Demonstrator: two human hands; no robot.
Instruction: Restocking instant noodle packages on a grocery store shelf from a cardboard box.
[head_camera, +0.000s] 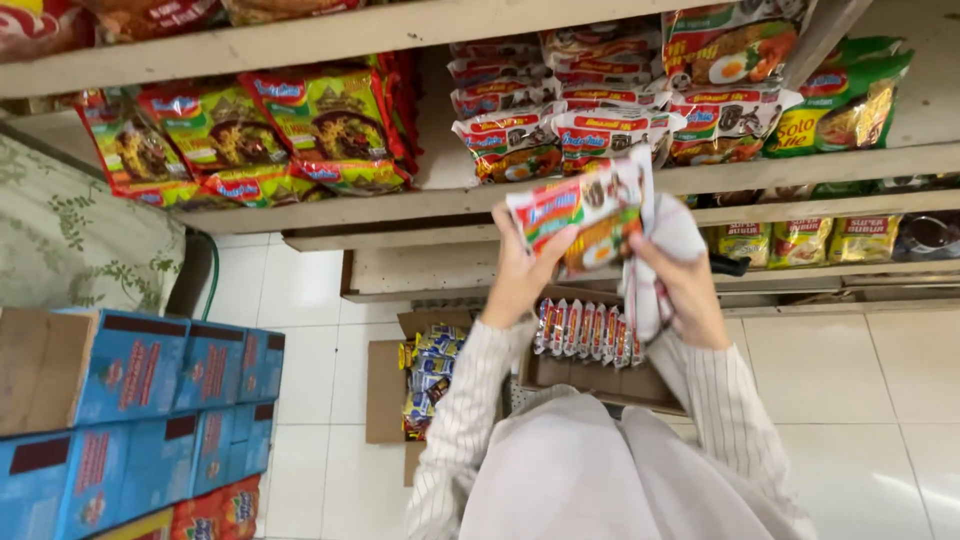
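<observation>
My left hand grips a red and white noodle packet by its lower left side, held up in front of the middle shelf. My right hand holds a white cloth with red stripes against the packet's right side. Just behind the packet, more red and white noodle packets lie stacked on the wooden shelf. Below my arms an open cardboard box on the floor holds a row of similar packets.
Green noodle packets fill the shelf's left part, and green ones lie at the right. Yellow-green packets sit on a lower shelf. Blue cartons are stacked at the left. A second open box holds blue and yellow packets. White tiled floor.
</observation>
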